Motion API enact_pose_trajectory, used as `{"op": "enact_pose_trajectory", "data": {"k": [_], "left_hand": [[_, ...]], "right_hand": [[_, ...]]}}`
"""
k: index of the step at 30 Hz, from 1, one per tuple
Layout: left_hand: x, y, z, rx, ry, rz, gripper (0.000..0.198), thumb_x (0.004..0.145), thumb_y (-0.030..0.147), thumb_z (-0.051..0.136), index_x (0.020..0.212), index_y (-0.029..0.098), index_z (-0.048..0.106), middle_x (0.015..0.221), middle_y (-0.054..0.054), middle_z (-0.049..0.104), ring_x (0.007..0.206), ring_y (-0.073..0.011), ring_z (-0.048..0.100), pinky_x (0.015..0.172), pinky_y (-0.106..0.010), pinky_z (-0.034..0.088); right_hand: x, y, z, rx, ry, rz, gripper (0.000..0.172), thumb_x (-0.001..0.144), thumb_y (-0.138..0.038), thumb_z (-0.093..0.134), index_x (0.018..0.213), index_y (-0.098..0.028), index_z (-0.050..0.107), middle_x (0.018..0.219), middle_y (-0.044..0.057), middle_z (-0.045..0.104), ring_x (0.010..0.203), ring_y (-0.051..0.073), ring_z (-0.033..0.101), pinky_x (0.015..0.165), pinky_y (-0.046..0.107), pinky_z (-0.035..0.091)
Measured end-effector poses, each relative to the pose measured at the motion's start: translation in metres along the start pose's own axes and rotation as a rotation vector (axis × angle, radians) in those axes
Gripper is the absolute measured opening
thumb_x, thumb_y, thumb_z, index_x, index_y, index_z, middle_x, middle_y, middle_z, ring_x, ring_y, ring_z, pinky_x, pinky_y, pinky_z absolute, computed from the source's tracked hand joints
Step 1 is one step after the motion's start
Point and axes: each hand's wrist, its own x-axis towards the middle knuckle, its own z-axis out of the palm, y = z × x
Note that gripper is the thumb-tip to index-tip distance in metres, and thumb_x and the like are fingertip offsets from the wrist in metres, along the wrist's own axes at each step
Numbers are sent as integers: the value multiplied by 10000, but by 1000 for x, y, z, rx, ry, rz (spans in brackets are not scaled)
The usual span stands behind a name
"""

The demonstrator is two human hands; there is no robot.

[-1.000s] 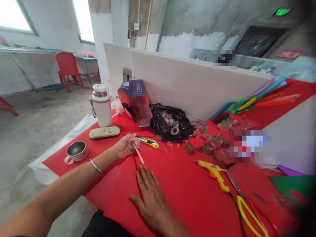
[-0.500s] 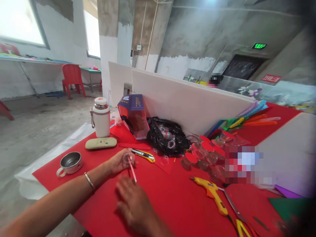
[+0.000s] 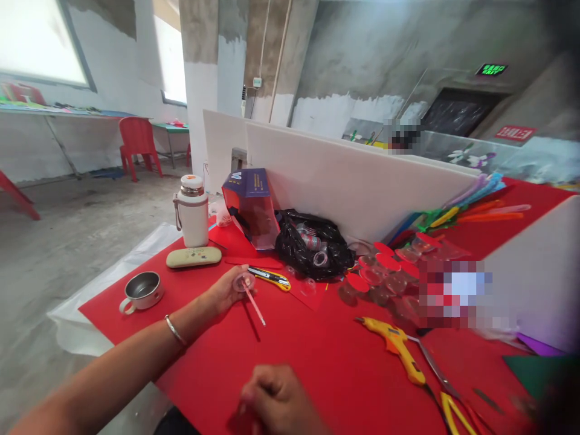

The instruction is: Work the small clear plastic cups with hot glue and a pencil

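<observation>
Tabletop (image 3: pixel 326 356), pink stick (image 3: pixel 256 307) slanting nearward, rightward, left hand (image 3: pixel 226 290) clasping cup (image 3: pixel 240 282), right hand (image 3: pixel 281 396) curled, hold unclear

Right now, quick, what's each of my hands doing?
Left hand: closed around a clear round plastic piece, a pink stick jutting from it.
Right hand: fingers curled closed; whether it holds anything cannot be told.

Inside of the curled right hand (image 3: pixel 278 396) hidden from view
</observation>
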Motion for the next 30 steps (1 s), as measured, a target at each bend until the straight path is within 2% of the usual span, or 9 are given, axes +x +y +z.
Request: {"op": "enact_pose_trajectory", "data": {"k": [3,6,11,13,16,20,24,28,30], "left_hand": [[-10,11,10,0,-3,99,407,782,501,665,575,161,577,654,-11,589,665,-147,616,720,-254,512],[-24,21,19,13,-14,187,363,763,488,681,611,167,605,674,-15,591,691,-157,595,729,-276,507],[-54,23,26,79,-29,276,349,643,454,803,652,138,656,695,-40,626,663,-165,581,701,-297,485],[-64,21,23,73,-20,291,360,640,467,809,654,141,656,700,-40,630,664,-166,581,700,-296,484],[-68,21,14,-8,17,279,359,754,504,703,659,162,648,723,-29,630,722,-175,602,764,-310,506],[-40,27,-6,-183,-70,-79,458,855,524,558,589,155,608,702,-65,656,765,-225,659,822,-393,532],[1,26,-21,-164,-121,-219,438,869,474,565,597,135,624,632,-83,664,715,-253,693,785,-407,541],[18,14,-27,-156,-172,-264,411,898,399,550,605,125,640,615,-95,684,751,-256,721,822,-363,534],[19,9,-30,-173,-172,-260,413,906,398,548,607,129,643,622,-90,691,779,-250,729,846,-348,529]], "right_hand": [[-7,-38,-32,96,149,67,653,794,-784,586,683,-146,676,545,32,657,477,127,619,475,206,442],[-15,-38,-42,184,336,79,671,694,-805,671,716,-135,693,602,59,687,471,124,598,491,229,468],[5,-36,-52,241,508,5,671,852,-747,542,982,-117,733,804,125,751,643,214,707,538,297,547],[17,-40,-51,-8,462,-85,621,930,-670,474,1072,-126,738,976,162,771,882,276,743,757,399,605],[28,-39,-40,-551,349,-260,482,1002,-460,435,1283,-149,672,1342,166,653,1280,317,590,1097,525,449],[29,-26,-26,-1010,167,-367,496,984,-306,492,1448,-133,529,1520,158,473,1431,313,422,1164,530,381],[35,-27,-26,-1116,103,-376,599,971,-345,549,1521,-146,423,1578,149,368,1468,302,356,1183,526,354],[46,-39,-10,-1072,97,-302,759,932,-475,601,1537,-78,373,1584,224,297,1476,358,316,1190,565,302],[48,-43,1,-956,-112,-422,788,900,-570,616,1514,-115,426,1572,188,356,1459,342,358,1201,503,298]]}}
